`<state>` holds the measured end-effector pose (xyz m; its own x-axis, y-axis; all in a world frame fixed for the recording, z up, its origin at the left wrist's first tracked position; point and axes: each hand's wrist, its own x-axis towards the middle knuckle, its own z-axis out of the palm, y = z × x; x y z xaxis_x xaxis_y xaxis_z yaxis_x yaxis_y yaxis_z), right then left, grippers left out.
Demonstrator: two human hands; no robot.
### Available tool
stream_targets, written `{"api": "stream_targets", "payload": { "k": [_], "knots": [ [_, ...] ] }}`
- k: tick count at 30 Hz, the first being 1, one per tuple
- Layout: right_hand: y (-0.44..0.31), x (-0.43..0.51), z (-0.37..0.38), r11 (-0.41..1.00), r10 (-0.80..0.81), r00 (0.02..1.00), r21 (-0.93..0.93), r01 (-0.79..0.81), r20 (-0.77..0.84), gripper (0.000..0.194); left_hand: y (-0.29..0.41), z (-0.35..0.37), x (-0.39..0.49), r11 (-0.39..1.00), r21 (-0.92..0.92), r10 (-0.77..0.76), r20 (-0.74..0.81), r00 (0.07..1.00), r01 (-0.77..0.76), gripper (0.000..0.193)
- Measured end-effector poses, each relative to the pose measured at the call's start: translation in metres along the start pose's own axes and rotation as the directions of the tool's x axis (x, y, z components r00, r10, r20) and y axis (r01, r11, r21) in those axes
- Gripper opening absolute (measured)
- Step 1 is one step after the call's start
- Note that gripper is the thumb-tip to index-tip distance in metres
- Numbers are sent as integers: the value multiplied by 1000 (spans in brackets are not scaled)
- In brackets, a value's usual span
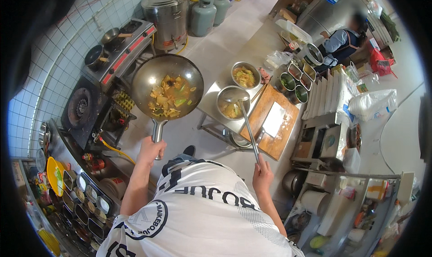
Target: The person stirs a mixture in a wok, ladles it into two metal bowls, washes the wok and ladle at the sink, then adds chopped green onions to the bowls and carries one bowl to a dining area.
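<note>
My left hand [152,150] grips the metal handle of a wok [145,68], which hangs above the floor between the stoves and the worktable. Cooked vegetables in orange-brown broth [173,91] lie in the wok. The long handle of a steel ladle [248,125] is held in my right hand [263,174]. The ladle's bowl is over a steel bowl [220,105] with some of the same food in it; whether they touch I cannot tell. Behind it stands a fuller steel bowl [245,75]. A cleaver [271,122] lies flat on a wooden cutting board [283,144] to the right.
A black burner [80,102] and a gas stove [130,43] with two small pans stand left. Gas cylinders [203,16] and a large steel pot [165,24] are behind. Seasoning containers [81,213] sit lower left. A person [341,43] is at the back right.
</note>
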<state>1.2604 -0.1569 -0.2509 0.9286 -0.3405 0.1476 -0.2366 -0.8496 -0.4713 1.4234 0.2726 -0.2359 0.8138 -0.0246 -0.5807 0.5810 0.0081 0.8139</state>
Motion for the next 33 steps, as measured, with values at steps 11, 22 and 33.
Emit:
{"api": "stream_targets", "payload": {
  "k": [11, 22, 33],
  "knots": [
    [-29, 9, -38, 495, 361, 871, 724, -481, 332, 40, -9, -3, 25, 999, 3, -35, -6, 999, 35, 11],
    [-154, 99, -53, 923, -69, 841, 354, -150, 536, 41, 3, -17, 54, 999, 3, -45, 75, 996, 45, 11],
    [-186, 126, -15, 977, -138, 880, 208, 46, 454, 42, -1, -25, 79, 998, -39, -53, 105, 993, 57, 10]
  ]
}}
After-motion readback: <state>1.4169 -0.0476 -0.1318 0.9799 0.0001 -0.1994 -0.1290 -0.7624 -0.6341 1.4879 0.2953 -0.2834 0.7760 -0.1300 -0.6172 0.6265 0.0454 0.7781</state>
